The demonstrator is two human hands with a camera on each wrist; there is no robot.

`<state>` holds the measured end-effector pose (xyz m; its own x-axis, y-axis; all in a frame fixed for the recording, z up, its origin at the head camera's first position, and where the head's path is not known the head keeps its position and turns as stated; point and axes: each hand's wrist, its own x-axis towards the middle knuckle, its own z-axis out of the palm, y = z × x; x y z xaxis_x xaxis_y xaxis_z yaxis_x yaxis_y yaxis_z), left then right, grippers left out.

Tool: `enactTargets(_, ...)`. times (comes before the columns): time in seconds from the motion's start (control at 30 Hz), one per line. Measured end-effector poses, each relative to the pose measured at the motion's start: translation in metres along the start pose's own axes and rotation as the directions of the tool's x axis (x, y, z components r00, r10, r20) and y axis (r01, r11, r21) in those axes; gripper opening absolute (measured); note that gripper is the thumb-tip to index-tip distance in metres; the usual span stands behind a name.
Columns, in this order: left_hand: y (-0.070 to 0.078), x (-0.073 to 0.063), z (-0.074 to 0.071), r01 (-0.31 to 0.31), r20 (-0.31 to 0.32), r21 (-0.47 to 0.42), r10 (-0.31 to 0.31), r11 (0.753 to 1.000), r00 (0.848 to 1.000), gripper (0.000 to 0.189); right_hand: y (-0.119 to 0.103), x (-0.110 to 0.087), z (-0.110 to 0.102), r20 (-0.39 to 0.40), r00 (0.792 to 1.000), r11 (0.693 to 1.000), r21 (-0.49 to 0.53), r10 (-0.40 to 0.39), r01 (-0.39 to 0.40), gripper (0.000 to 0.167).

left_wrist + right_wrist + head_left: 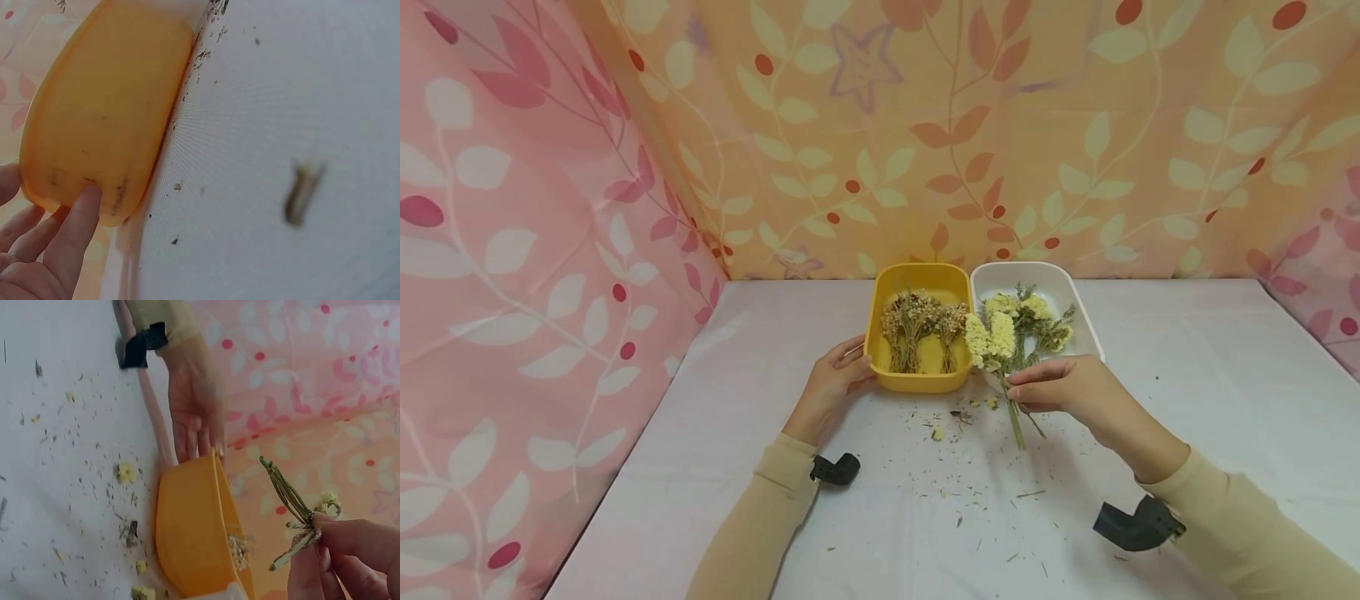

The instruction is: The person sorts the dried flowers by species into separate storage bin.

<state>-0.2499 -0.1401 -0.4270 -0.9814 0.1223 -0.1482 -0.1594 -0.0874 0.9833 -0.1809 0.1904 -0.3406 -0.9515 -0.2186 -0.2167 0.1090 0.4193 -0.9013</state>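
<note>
Pinched by its stems, a small bunch of pale yellow dried flowers [990, 337] is in my right hand [1067, 392], over the near edge of the white bin [1086, 312]. The right wrist view shows the cut green stems [290, 494] jutting past the thumb and fingertips. My left hand [835, 387] rests against the left side of the yellow bin [917, 382]. Its fingers lie fairly straight on the outer wall, and the thumb is at the rim. Several tied brown dried bunches [913, 325] lie in the yellow bin.
More yellow flowers [1033, 312] with green stems lie in the white bin, side by side with the yellow one. Flower crumbs and stem bits [958, 415] are scattered on the white cloth in front. A patterned curtain [887, 167] hangs right behind the bins.
</note>
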Motion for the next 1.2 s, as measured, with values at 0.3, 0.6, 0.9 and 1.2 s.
enactTargets(0.3, 0.002, -0.002, 0.001, 0.013, -0.01, -0.003, -0.013, 1.0, 1.0, 0.053, 0.007, 0.022, -0.017, -0.067, 0.997, 0.997, 0.076, 0.025, -0.02, 0.042)
enactTargets(0.6, 0.002, -0.002, 0.001, 0.01, -0.009, -0.008, -0.01, 1.0, 1.0, 0.053, 0.009, 0.043, -0.029, -0.095, 0.993, 0.99, 0.128, 0.073, -0.061, 0.04)
enactTargets(0.9, 0.002, -0.002, 0.001, 0.028, -0.008, -0.017, -0.028, 0.999, 1.0, 0.052, 0.018, 0.061, -0.037, -0.133, 0.984, 0.981, 0.167, 0.117, -0.094, 0.034)
enactTargets(1.2, 0.002, -0.003, 0.002, 0.018, -0.013, -0.022, -0.018, 1.0, 1.0, 0.052, 0.021, 0.082, -0.04, -0.175, 0.967, 0.961, 0.238, 0.187, -0.143, 0.037)
